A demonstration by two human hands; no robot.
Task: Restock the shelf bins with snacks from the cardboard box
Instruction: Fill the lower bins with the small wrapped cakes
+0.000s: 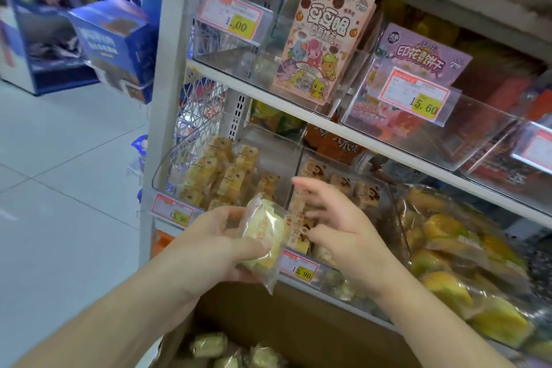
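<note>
We had a wrapped snack [263, 236] in our left hand [215, 243], thumb on its near face and fingers curled behind, held just in front of the lower shelf's clear bins. Our right hand [337, 227] was at the front wall of the middle bin [385, 206]; its fingers were loosely spread, and the thumb and a finger seemed to pinch a small packet [298, 225] at the rim, though blur kept us from being sure. More snacks of the same pale yellow kind lay in the box [298, 326] below, against the foot of the shelf.

We judged the step to be placing this snack in its bin, and the first care was choosing the right one. The left bin [167, 170] held tan cakes, the middle bin brown-printed packets, the right bin [466, 248] bigger yellow bags; none plainly matched what we held, so the labels [301, 267] were worth checking first. The wrapper looked soft and slippery, so a light grip on the cake, not the loose film, would serve. Lifting clear of the bin's front wall before lowering would avoid catching the wrap on the edge, and setting it face forward would keep the row tidy.
</note>
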